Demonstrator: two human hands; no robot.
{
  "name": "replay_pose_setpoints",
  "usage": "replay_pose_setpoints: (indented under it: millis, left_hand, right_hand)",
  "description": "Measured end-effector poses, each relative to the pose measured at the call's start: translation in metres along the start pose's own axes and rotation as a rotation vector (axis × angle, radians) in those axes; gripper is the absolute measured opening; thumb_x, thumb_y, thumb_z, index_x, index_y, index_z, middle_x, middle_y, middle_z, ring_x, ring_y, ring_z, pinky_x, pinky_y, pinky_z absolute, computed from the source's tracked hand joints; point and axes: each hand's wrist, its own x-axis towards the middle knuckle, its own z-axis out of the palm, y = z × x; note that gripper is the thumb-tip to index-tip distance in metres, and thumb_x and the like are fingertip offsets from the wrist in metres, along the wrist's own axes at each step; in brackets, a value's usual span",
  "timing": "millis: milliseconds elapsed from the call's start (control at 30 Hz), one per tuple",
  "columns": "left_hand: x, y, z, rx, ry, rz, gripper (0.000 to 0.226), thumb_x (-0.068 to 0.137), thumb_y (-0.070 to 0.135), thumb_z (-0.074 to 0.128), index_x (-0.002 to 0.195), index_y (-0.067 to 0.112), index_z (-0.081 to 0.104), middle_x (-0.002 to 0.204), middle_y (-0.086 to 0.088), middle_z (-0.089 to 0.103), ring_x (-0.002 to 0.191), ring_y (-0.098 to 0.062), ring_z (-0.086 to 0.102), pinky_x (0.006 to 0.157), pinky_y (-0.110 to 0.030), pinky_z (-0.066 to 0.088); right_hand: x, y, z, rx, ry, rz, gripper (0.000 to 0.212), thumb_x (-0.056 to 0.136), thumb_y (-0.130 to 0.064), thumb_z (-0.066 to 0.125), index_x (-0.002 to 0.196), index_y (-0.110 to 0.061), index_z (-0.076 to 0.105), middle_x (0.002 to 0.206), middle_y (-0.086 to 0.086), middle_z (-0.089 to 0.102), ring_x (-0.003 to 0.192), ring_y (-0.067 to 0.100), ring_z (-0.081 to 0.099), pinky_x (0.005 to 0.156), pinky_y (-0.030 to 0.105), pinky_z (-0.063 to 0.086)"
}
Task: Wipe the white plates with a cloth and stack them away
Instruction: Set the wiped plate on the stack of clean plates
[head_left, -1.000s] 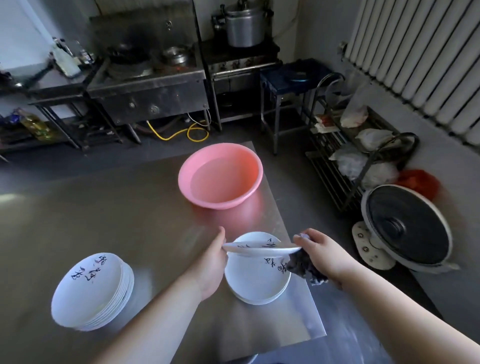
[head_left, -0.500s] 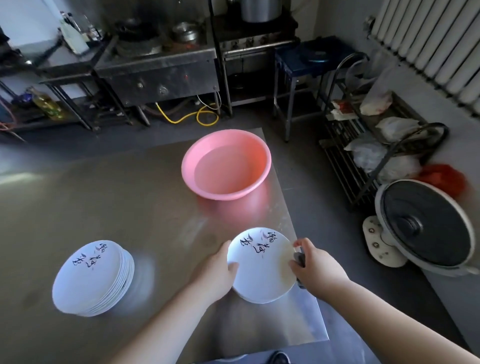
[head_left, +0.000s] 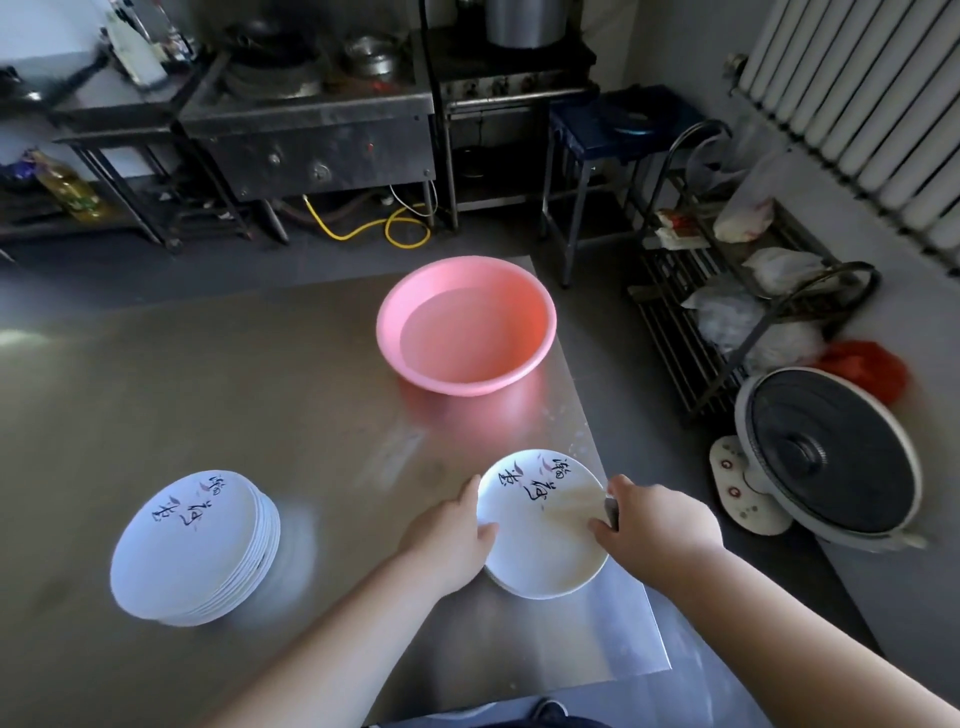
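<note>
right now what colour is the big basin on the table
The basin is pink, clearest in the head view.

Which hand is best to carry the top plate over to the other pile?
Probably the left: the left hand grips the top plate at its left rim, nearer the other pile, while the right hand holds the far rim and seemingly a dark cloth.

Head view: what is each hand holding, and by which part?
Both hold the top plate of the right stack: left hand pinches its left rim, right hand its right rim, with a sliver of dark cloth showing at its fingers.
</note>
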Motion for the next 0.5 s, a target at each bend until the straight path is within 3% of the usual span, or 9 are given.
replay_pose_setpoints:
  millis: [100, 167, 267, 367, 500]
  left_hand:
    - [-0.006, -0.017, -0.01, -0.008, -0.067, 0.064, 0.077, 0.101, 0.054, 0.046, 0.165, 0.037, 0.006, 0.131, -0.005, 0.066, 0.11, -0.031, 0.065, 0.089, -0.041, 0.055]
    - [-0.013, -0.033, -0.019, 0.013, -0.075, 0.094, 0.082, 0.101, 0.058, 0.045, 0.166, 0.036, 0.001, 0.131, -0.003, 0.067, 0.113, -0.028, 0.064, 0.094, -0.042, 0.054]
    - [-0.031, -0.066, -0.041, 0.018, 0.007, 0.12, 0.075, 0.101, 0.06, 0.044, 0.165, 0.04, 0.011, 0.118, 0.001, 0.07, 0.106, -0.025, 0.066, 0.094, -0.041, 0.054]
    - [-0.052, -0.117, -0.072, 0.016, 0.128, 0.089, 0.061, 0.103, 0.056, 0.046, 0.159, 0.041, 0.029, 0.119, 0.006, 0.07, 0.109, -0.022, 0.065, 0.093, -0.038, 0.054]
    - [-0.077, -0.205, -0.106, 0.03, 0.261, -0.047, 0.045, 0.102, 0.056, 0.045, 0.144, 0.038, 0.045, 0.099, 0.009, 0.07, 0.093, -0.019, 0.066, 0.078, -0.035, 0.054]
  right_hand:
    - [-0.004, -0.02, -0.015, -0.106, 0.077, 0.023, 0.031, 0.097, -0.059, 0.047, 0.095, -0.028, 0.047, 0.076, -0.008, 0.057, 0.072, 0.021, 0.061, 0.052, 0.028, 0.038]
    - [-0.005, -0.042, -0.025, -0.14, 0.125, 0.024, 0.032, 0.098, -0.062, 0.046, 0.094, -0.03, 0.043, 0.074, -0.009, 0.054, 0.071, 0.022, 0.058, 0.052, 0.027, 0.037]
    - [-0.005, -0.087, -0.031, -0.123, 0.142, -0.037, 0.034, 0.096, -0.065, 0.047, 0.093, -0.032, 0.044, 0.076, -0.01, 0.053, 0.072, 0.021, 0.058, 0.053, 0.028, 0.037]
    - [-0.001, -0.147, -0.025, -0.065, 0.086, -0.15, 0.035, 0.097, -0.063, 0.048, 0.096, -0.028, 0.048, 0.084, -0.008, 0.063, 0.074, 0.019, 0.062, 0.052, 0.029, 0.037]
    - [0.005, -0.234, -0.008, 0.03, 0.019, -0.247, 0.042, 0.092, -0.07, 0.052, 0.092, -0.028, 0.051, 0.079, -0.011, 0.063, 0.077, 0.017, 0.063, 0.055, 0.028, 0.038]
